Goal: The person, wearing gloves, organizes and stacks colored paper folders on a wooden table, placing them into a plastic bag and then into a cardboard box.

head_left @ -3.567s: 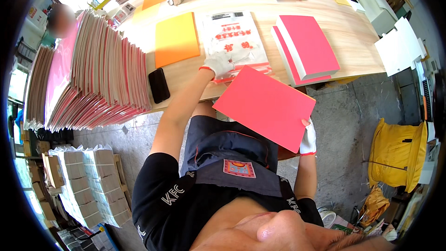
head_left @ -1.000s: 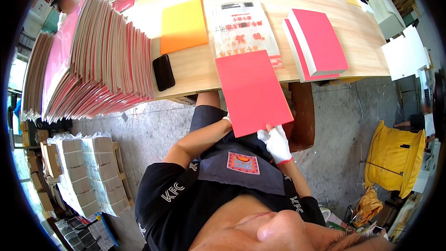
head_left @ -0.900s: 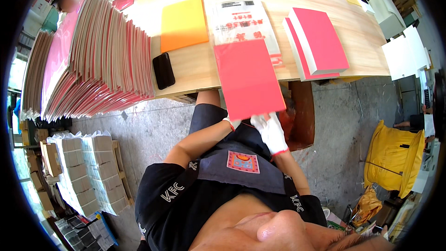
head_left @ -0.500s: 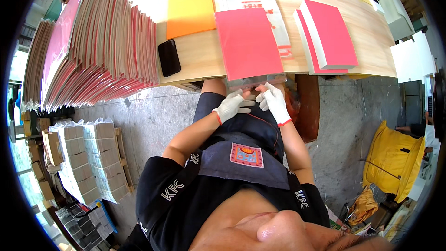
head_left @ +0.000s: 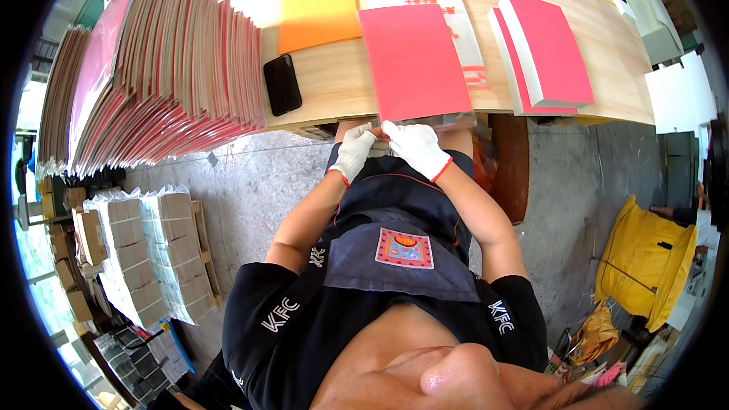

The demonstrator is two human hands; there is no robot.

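Observation:
A pink sheet (head_left: 414, 61) in a clear plastic sleeve lies flat on the wooden table (head_left: 334, 87), its near end over the table's front edge. My left hand (head_left: 355, 152), in a white glove, and my right hand (head_left: 416, 148), also gloved, meet at that near end and pinch the sleeve's clear flap (head_left: 425, 121). Under the sheet's far end lies a white printed sheet with red marks (head_left: 448, 0).
An orange sheet (head_left: 319, 7) and a black phone (head_left: 282, 83) lie left of the pink sheet. A tall fanned pile of sleeved pink sheets (head_left: 152, 68) fills the table's left. Two stacked pink pads (head_left: 543, 57) sit right. A yellow bag (head_left: 645, 258) stands on the floor.
The pink sheet went from held over my lap to lying flat on the table. Both hands came together at its near edge.

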